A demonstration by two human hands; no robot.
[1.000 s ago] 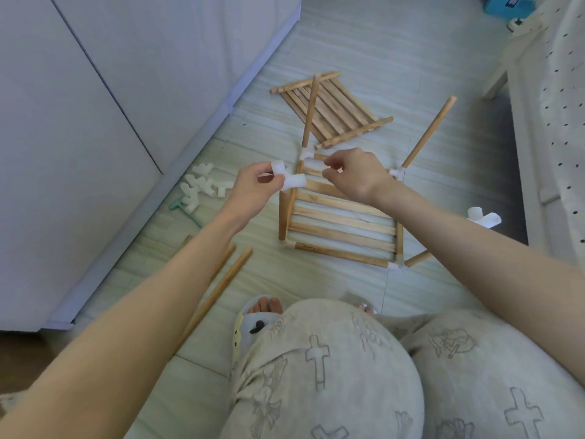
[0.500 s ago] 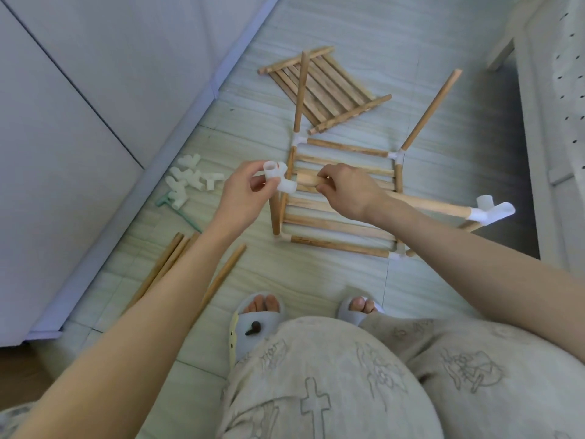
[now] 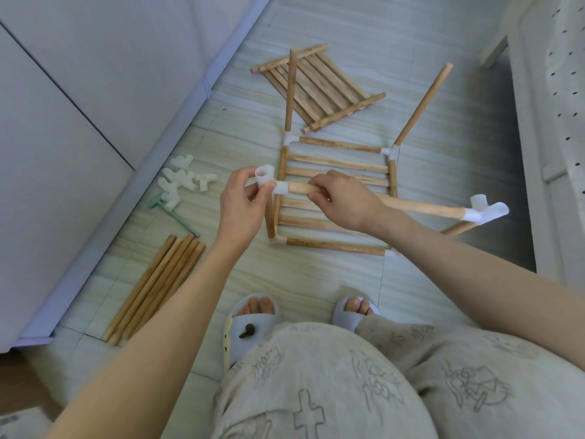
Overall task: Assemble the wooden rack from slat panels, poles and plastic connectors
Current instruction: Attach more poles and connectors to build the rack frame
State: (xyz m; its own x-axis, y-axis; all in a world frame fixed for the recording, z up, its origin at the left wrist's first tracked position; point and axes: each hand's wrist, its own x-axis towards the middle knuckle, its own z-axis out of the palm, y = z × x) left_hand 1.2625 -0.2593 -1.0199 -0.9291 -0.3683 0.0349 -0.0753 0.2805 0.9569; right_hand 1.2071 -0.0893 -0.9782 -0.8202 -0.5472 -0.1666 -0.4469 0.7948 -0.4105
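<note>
At the far left a pale cabinet front (image 3: pixel 79 106) runs along the tiled floor (image 3: pixel 316 286). Beside its base lies a bundle of loose poles (image 3: pixel 155 288), side by side, and beyond them a small heap of white plastic connectors (image 3: pixel 182 180) with a green tool (image 3: pixel 171 213) just beside it. The left hand (image 3: pixel 242 205) pinches a white connector (image 3: pixel 267 182) between thumb and fingers; this connector sits on the left end of a pole (image 3: pixel 421 206) held roughly level above the floor. The right hand (image 3: pixel 343 198) grips that same pole near its left end, fingers curled round it. On the pole's right end is another white connector (image 3: pixel 486 210). Below the hands the part-built rack (image 3: pixel 337 198) rests on the floor: a slat panel framed by corner connectors, with two poles rising from its far corners. Beyond it a spare slat panel (image 3: pixel 319 87) lies flat. A white bed frame (image 3: pixel 531 153) stands at the right. At the bottom are slippered feet (image 3: pixel 253 318).
</note>
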